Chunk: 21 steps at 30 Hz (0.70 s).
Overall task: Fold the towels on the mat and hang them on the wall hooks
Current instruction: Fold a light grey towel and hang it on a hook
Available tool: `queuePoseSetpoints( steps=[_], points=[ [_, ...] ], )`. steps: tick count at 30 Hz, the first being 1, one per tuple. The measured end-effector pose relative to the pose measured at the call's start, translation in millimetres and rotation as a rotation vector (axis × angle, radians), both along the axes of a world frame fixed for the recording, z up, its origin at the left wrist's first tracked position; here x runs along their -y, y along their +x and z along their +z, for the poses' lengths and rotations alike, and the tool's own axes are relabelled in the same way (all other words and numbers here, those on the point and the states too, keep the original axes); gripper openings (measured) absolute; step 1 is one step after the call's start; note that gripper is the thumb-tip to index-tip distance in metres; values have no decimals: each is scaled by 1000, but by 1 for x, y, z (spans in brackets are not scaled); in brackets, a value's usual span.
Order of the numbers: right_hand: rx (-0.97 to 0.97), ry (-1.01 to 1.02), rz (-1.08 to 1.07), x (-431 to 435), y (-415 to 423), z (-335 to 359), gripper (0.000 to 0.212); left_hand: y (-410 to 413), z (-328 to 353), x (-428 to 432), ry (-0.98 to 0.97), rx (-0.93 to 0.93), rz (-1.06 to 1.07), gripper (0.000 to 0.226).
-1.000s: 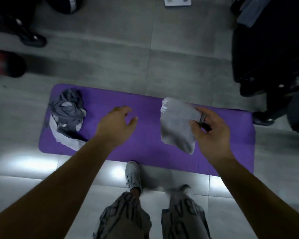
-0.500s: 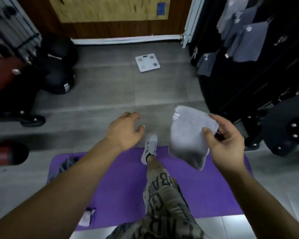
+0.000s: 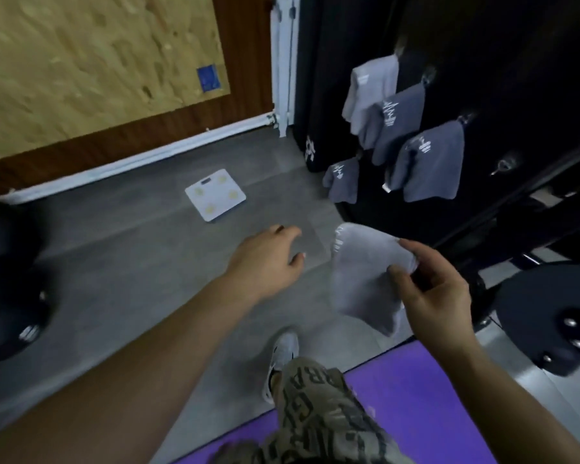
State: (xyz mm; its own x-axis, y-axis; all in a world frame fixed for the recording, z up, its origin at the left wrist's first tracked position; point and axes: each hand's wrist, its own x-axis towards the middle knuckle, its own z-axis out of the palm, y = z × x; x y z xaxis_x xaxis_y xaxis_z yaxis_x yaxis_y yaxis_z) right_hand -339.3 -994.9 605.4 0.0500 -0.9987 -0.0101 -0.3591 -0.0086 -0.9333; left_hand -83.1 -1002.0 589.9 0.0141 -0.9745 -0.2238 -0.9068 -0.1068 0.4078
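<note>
While the right hand [image 3: 432, 296] pinches it, the folded towel [image 3: 362, 279] hangs lengthwise downward

The person stepped off the mat [image 3: 416, 396] toward the far hung towels [image 3: 429, 165], which came nearer.

A folded light-grey towel [image 3: 362, 279] hangs in mid-air; four folded towels [image 3: 429, 165] hang on black wall hooks [image 3: 503, 165]; purple mat [image 3: 426, 396] below.

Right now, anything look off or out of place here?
Nothing stands out. Four towels hang on the black wall; the right hand holds a folded light grey towel, the left hand is empty.
</note>
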Motion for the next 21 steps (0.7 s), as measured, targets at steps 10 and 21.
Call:
queuePoseSetpoints(
  steps=[10,21],
  points=[
    [-2,48,-155,152,16,27,33,-13,51,224,-92,-231,-353,38],
    [-194,34,-322,212,-12,-24,38,-102,2,338,93,-359,-874,44]
  ],
)
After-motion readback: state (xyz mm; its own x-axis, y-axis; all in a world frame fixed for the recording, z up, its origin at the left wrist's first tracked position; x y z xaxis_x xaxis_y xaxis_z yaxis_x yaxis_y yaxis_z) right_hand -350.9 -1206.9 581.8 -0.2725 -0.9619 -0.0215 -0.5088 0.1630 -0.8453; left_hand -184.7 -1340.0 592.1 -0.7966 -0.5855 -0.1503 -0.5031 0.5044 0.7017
